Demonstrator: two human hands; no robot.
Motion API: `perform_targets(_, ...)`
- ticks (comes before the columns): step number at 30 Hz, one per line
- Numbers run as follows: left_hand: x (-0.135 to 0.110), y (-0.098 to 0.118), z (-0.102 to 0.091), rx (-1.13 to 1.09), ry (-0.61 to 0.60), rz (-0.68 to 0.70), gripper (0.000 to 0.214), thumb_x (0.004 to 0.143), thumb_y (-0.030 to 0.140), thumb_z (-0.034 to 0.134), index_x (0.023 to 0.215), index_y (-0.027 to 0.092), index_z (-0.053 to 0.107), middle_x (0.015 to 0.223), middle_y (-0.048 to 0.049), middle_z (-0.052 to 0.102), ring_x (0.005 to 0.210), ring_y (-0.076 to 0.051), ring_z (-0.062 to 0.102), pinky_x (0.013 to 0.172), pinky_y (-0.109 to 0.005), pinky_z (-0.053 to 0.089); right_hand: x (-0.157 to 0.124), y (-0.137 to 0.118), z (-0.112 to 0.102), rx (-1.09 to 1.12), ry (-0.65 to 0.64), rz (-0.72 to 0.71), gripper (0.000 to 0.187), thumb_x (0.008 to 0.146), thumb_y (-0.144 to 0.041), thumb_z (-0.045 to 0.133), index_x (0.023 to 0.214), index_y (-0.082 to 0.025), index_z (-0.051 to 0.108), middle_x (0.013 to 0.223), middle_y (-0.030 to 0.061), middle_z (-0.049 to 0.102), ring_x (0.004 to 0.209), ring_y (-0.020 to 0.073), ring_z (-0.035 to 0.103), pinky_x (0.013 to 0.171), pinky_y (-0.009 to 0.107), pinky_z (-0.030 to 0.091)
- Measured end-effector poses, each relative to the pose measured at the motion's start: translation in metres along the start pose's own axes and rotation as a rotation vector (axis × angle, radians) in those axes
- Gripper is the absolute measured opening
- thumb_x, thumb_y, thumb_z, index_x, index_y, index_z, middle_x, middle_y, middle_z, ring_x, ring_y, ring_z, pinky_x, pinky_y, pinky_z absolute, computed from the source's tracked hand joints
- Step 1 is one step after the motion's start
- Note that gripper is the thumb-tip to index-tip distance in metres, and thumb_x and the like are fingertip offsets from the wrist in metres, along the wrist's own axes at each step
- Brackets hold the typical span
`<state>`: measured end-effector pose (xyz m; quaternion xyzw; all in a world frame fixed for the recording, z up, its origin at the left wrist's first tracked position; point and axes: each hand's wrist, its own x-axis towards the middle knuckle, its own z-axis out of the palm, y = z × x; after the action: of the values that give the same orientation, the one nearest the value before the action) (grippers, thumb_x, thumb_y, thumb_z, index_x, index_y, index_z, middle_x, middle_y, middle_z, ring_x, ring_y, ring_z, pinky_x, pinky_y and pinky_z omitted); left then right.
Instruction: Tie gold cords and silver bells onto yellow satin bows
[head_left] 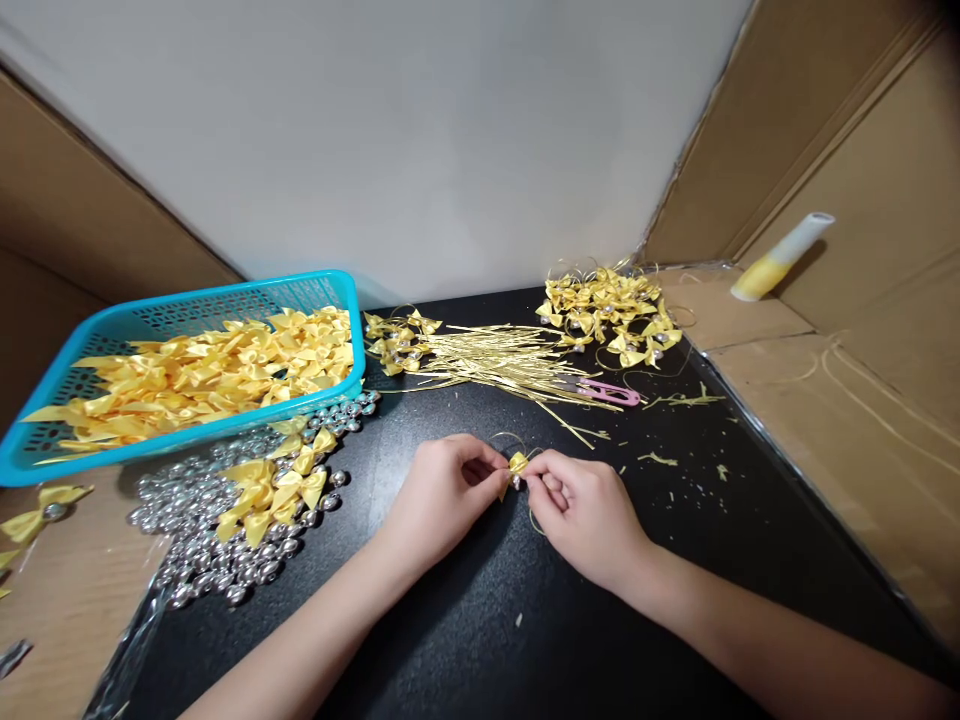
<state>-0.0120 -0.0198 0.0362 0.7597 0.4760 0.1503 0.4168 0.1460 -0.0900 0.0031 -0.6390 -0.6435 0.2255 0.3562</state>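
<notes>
Between my two hands is a small yellow ribbon bow (517, 463) with a silver bead at its lower side and thin gold cord looping out from it. My left hand (450, 490) pinches the bow's left side between thumb and fingers. From the right, my right hand (581, 510) pinches at the bow's other side, its remaining fingers curled in. The fingertips partly hide the bow, so whether each holds ribbon or cord is hard to make out. Beyond the hands lies a bundle of gold cord strips (495, 360), with pink thread snips (609, 392) at its right end.
At left, a blue basket (187, 290) holds many yellow bows. Silver beads (232, 560) and loose bows (277, 490) lie in front of it. Beaded bows (607, 305) are heaped at back right. Cardboard walls flank the black table (465, 640); a yellow-white tube (784, 257) stands right.
</notes>
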Motion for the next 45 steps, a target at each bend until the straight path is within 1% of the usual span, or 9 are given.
perform_targets(3, 0.0007, -0.0056, 0.001, -0.203, -0.041, -0.097, 0.009, 0.076, 0.023, 0.065, 0.078, 0.016, 0.071, 0.073, -0.0038, 0.073, 0.066, -0.017, 0.065, 0.062, -0.025, 0.049, -0.0001, -0.0001, -0.0011, 0.009, 0.006, -0.004, 0.015, 0.082, -0.017, 0.051, 0.071, -0.019, 0.061, 0.05, -0.0069, 0.04, 0.045, 0.0079, 0.038, 0.05, 0.022, 0.027)
perform_targets(5, 0.0013, -0.0092, 0.0019, -0.314, -0.031, -0.138, 0.011, 0.074, 0.025, 0.067, 0.079, 0.016, 0.07, 0.073, -0.0042, 0.073, 0.067, -0.017, 0.066, 0.064, -0.026, 0.05, 0.0001, 0.0, -0.0015, 0.015, 0.011, -0.007, 0.015, 0.082, -0.017, 0.051, 0.071, -0.018, 0.06, 0.05, -0.0069, 0.039, 0.045, 0.0078, 0.037, 0.049, 0.022, 0.026)
perform_targets(11, 0.0031, -0.0085, 0.002, -0.563, -0.011, -0.24, 0.014, 0.066, 0.023, 0.073, 0.077, 0.015, 0.069, 0.069, -0.0008, 0.071, 0.062, -0.011, 0.063, 0.063, -0.022, 0.049, 0.0006, 0.001, -0.0006, 0.035, 0.016, -0.02, 0.015, 0.082, -0.017, 0.05, 0.071, -0.018, 0.06, 0.05, -0.007, 0.037, 0.045, 0.0079, 0.036, 0.049, 0.023, 0.027)
perform_targets(14, 0.0035, -0.0065, 0.0021, -0.637, -0.006, -0.285, 0.016, 0.064, 0.023, 0.074, 0.078, 0.015, 0.07, 0.068, 0.0, 0.07, 0.062, -0.01, 0.062, 0.063, -0.021, 0.048, 0.0008, 0.0024, -0.0001, 0.074, 0.033, -0.017, 0.015, 0.083, -0.017, 0.049, 0.072, -0.018, 0.06, 0.05, -0.007, 0.038, 0.045, 0.0079, 0.037, 0.049, 0.022, 0.028)
perform_targets(18, 0.0025, -0.0057, 0.0035, -0.659, -0.01, -0.305, 0.017, 0.065, 0.025, 0.074, 0.078, 0.014, 0.07, 0.067, -0.0008, 0.07, 0.062, -0.011, 0.062, 0.063, -0.022, 0.048, 0.0008, 0.003, -0.0011, 0.116, 0.067, -0.019, 0.016, 0.083, -0.018, 0.05, 0.071, -0.017, 0.06, 0.05, -0.0073, 0.037, 0.044, 0.0077, 0.037, 0.049, 0.022, 0.029)
perform_targets(26, 0.0003, -0.0036, 0.0063, -0.63, 0.037, -0.267, 0.015, 0.065, 0.026, 0.074, 0.074, 0.015, 0.071, 0.064, -0.001, 0.07, 0.059, -0.012, 0.061, 0.061, -0.024, 0.048, 0.0005, 0.003, -0.0028, 0.107, 0.058, -0.029, 0.016, 0.083, -0.017, 0.05, 0.071, -0.018, 0.061, 0.049, -0.0077, 0.036, 0.044, 0.0078, 0.035, 0.048, 0.023, 0.028)
perform_targets(33, 0.0001, -0.0053, 0.0069, -0.7, 0.055, -0.28, 0.014, 0.064, 0.024, 0.078, 0.073, 0.015, 0.072, 0.064, 0.0014, 0.07, 0.059, -0.008, 0.06, 0.06, -0.018, 0.045, 0.0003, 0.0032, -0.001, 0.109, 0.061, -0.038, 0.014, 0.08, -0.015, 0.051, 0.07, -0.017, 0.061, 0.049, -0.0082, 0.033, 0.043, 0.0073, 0.034, 0.048, 0.023, 0.028)
perform_targets(36, -0.0001, -0.0063, 0.0078, -0.709, 0.054, -0.265, 0.014, 0.065, 0.023, 0.078, 0.074, 0.015, 0.072, 0.066, 0.0013, 0.071, 0.061, -0.007, 0.061, 0.061, -0.017, 0.046, 0.0002, 0.0033, -0.0007, 0.104, 0.06, -0.042, 0.013, 0.08, -0.015, 0.052, 0.07, -0.018, 0.061, 0.049, -0.0082, 0.034, 0.043, 0.0073, 0.034, 0.048, 0.023, 0.028)
perform_targets(45, -0.0021, -0.0045, 0.01, -0.657, 0.071, -0.224, 0.013, 0.066, 0.024, 0.076, 0.073, 0.015, 0.071, 0.065, -0.0001, 0.071, 0.06, -0.011, 0.063, 0.062, -0.021, 0.049, 0.0007, 0.0024, -0.0013, 0.097, 0.062, -0.032, 0.016, 0.083, -0.017, 0.05, 0.072, -0.018, 0.061, 0.05, -0.0077, 0.035, 0.044, 0.0076, 0.035, 0.048, 0.023, 0.028)
